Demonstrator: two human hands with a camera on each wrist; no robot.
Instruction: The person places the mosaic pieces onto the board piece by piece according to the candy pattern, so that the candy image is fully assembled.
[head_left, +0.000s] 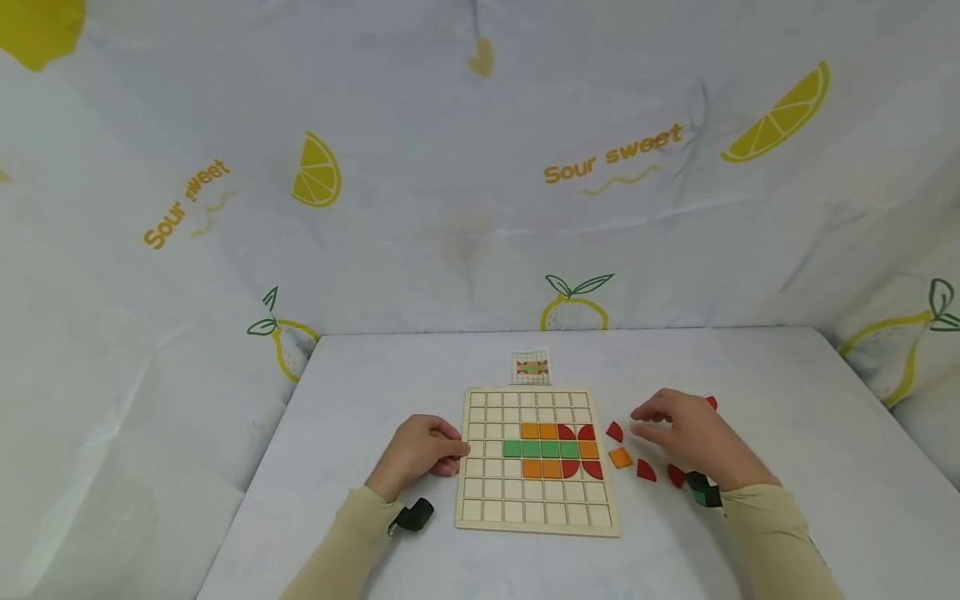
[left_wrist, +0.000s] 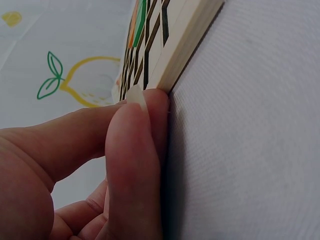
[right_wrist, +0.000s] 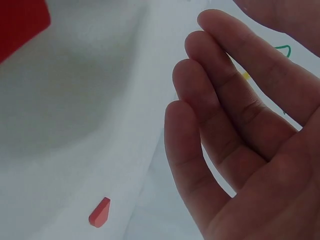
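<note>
A wooden grid board (head_left: pixel 480 492) lies flat, with green squares (head_left: pixel 531 449), orange squares (head_left: pixel 531 468) and red quarter-circles (head_left: pixel 591 469) set in its cells. At its left edge my left hand (head_left: pixel 422 450) holds the rim between thumb and forefinger; the left wrist view shows the fingertips (left_wrist: pixel 135 135) against the board's side (left_wrist: pixel 187 42). My right hand (head_left: pixel 693 433) hovers right of the board, its fingers (right_wrist: pixel 192 135) loosely bent and apart from any piece. Near it lie a loose red quarter-circle (head_left: pixel 615 431), an orange square (head_left: pixel 620 457) and another red quarter-circle (head_left: pixel 647 470).
Behind the board lies a small pattern card (head_left: pixel 530 367). More red pieces lie by the right hand, one (head_left: pixel 676 476) under the wrist and one (head_left: pixel 711 402) partly hidden behind the hand. A white cloth covers the table (head_left: pixel 360 375), with a lemon-printed backdrop (head_left: pixel 420 250) beyond.
</note>
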